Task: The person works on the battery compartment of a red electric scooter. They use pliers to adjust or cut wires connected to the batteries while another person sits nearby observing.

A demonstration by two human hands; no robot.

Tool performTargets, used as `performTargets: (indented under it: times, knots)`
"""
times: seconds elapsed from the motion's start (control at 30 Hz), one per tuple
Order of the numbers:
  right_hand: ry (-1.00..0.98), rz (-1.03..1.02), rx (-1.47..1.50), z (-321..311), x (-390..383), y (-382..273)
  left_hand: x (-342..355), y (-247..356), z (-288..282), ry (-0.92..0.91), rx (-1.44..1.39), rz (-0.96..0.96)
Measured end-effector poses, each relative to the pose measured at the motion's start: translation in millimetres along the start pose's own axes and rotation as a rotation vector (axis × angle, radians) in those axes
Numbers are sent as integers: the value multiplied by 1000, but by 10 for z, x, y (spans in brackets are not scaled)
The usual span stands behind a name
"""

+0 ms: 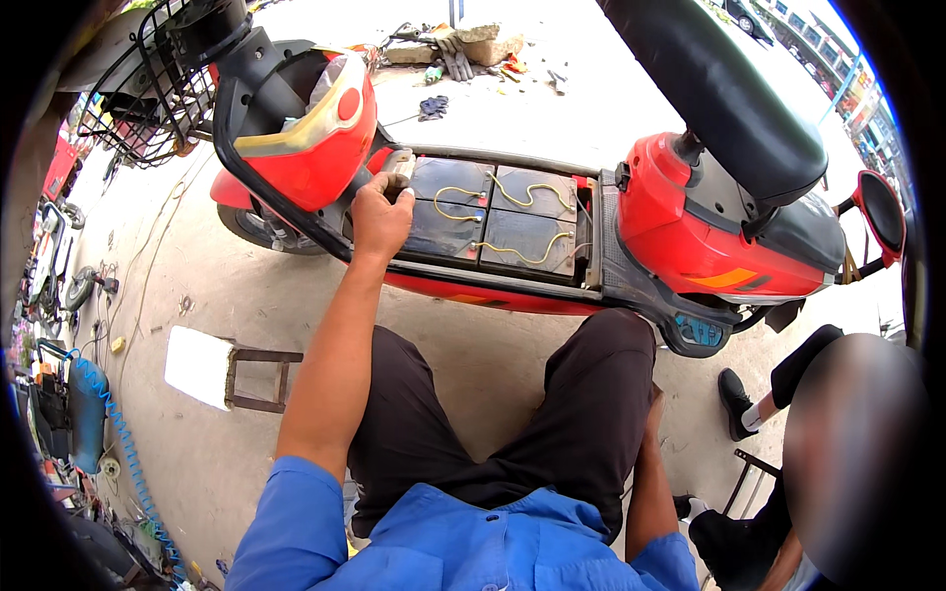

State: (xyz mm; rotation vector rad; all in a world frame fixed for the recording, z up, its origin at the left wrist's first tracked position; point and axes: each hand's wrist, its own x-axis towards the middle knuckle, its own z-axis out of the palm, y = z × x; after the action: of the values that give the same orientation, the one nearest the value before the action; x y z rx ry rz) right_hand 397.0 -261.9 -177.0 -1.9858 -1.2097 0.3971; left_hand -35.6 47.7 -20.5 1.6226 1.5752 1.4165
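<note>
My left hand [382,215] is closed at the front end of the scooter's open floor compartment. Its fingers are curled beside a pale piece [400,162] at the rim, and what they hold, if anything, is hidden. Several dark block batteries [443,229] fill the compartment, with yellow wires [532,258] looped across their tops. The red electric scooter [670,222] stands crosswise before me, its seat [724,89] tipped up. Low by my right knee, my right hand [654,412] is mostly covered by the leg, so its fingers do not show.
A small white-topped stool [200,366] lies left of my arm. Another person's shoe [735,402] is on the right. Gloves [434,106] and stones [491,47] lie beyond the scooter. A blue coiled hose [118,433] and parked vehicles line the left.
</note>
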Motion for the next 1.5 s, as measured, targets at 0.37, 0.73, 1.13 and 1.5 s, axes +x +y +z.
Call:
performTargets:
  times: [0.37,0.73,1.13,1.5]
  knots:
    - [17,54,-47,16,41,65,51,-117,-32,34,-68,-19]
    - [-40,51,-43,-13,69,136,-17,-116,-129,-49,-65,-81]
    - [-81,23,-120,-78,54,-69,-452,19,-444,-359,300,-24]
    - [-41,46,-87,-98,33,-91,-619,15,-304,-629,578,55]
